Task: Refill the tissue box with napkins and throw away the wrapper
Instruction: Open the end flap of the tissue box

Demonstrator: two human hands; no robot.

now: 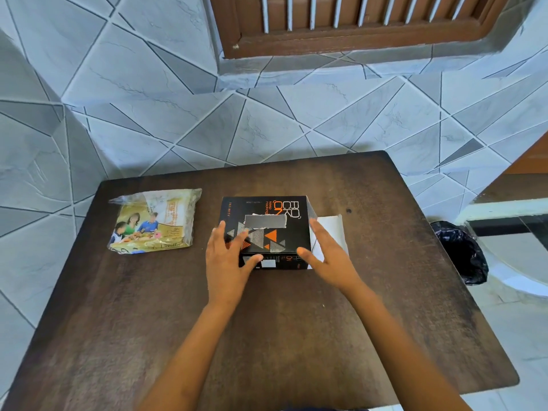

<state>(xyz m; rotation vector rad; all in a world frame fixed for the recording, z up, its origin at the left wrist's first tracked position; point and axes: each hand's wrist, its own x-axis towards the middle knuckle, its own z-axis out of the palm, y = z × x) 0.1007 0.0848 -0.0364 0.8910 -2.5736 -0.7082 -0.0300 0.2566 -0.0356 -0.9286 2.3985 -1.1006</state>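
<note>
The black box (268,232) is flanked by spread fingers of left hand (226,259) and right hand (329,256), nothing gripped

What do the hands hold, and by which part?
Nothing is gripped. The left hand rests on the box at its left edge; the right hand is open at its right side.

2 hands (left hand (226,258), right hand (327,252)) spread flat, forearms extended

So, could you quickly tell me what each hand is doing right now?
Left hand: open, fingers spread on the tissue box, gripping nothing.
Right hand: open, at the box's right end over its white flap, holding nothing.
</note>
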